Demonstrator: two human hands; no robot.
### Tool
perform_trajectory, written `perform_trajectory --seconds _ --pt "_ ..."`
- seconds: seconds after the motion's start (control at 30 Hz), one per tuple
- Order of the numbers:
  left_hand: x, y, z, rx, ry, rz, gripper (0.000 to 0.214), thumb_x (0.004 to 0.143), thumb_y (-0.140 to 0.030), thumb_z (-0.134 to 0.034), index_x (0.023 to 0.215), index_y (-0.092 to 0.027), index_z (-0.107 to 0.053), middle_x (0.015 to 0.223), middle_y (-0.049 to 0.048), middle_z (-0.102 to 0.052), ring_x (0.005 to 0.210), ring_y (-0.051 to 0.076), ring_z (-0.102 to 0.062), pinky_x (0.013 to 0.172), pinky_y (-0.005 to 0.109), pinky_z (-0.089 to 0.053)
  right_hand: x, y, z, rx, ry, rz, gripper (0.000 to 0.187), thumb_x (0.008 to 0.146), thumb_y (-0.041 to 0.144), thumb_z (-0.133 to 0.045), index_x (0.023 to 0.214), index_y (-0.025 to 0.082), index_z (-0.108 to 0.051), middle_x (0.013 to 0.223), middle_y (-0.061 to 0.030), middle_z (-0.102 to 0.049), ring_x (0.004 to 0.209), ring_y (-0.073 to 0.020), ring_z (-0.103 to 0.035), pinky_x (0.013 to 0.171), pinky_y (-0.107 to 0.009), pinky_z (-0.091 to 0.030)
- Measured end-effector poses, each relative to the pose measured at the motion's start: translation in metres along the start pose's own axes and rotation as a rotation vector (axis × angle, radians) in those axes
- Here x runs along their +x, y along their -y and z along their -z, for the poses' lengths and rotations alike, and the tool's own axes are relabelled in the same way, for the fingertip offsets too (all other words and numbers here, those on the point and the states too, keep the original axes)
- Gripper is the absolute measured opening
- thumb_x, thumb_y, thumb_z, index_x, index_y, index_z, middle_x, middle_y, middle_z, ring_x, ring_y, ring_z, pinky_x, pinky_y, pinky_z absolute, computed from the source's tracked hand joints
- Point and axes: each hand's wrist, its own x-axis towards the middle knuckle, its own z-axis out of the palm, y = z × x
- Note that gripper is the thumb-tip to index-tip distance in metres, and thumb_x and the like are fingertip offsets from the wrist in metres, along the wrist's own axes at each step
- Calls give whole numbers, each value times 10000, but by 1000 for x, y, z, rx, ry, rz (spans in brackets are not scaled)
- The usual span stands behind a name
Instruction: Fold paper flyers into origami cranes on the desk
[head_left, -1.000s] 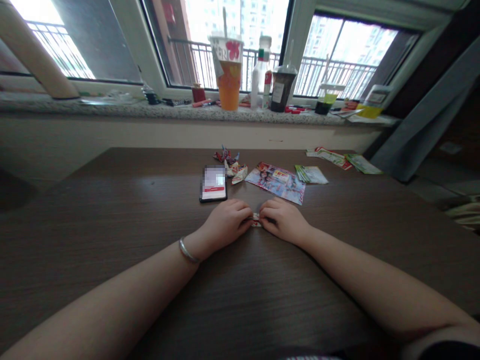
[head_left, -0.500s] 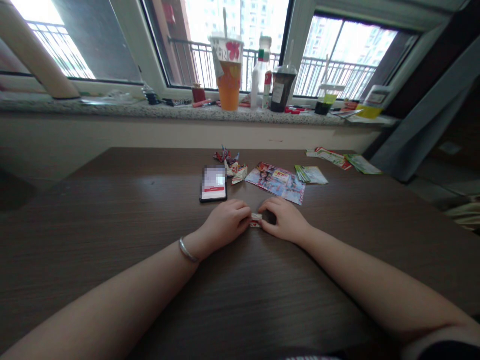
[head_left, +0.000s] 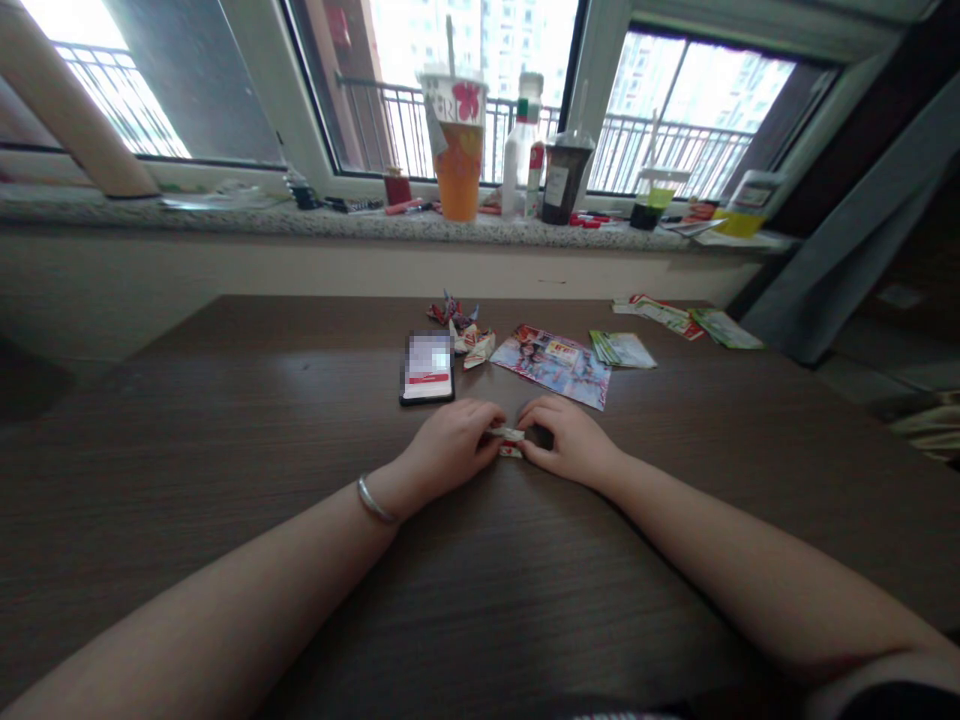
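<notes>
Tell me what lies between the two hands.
In the head view, a small, folded red-and-white paper piece lies between the left hand and the right hand.

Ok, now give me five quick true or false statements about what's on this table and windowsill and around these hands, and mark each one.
1. A small red-and-white strip is between the left hand and the right hand. True.
2. The silver bangle is on the right wrist. False: the silver bangle is on the left wrist.
3. The smartphone lies on the table beyond the left hand. True.
4. The cup of orange drink stands on the table. False: the cup of orange drink stands on the windowsill.
5. Crumpled wrappers lie next to the smartphone. True.
</notes>
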Motion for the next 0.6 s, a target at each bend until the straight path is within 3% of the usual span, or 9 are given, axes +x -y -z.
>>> perform_trajectory --seconds 0.3,0.6 --pt "1 0 2 -11 35 -40 159 865 -270 -587 980 -166 -628 919 70 -624 864 205 -578 757 318 -467 -1 0 0 11 -1 36 99 799 238 -649 875 192 -607 940 -66 -643 919 -204 -576 829 -348 -471" --pt "3 1 4 64 29 -151 142 883 -288 -598 866 -162 -662 848 58 -616 836 197 -562 741 313 -457 -1 4 1 -31 35 52 63 813 229 -624 837 194 -578 867 -50 -620 862 -191 -559 766 -313 -447"
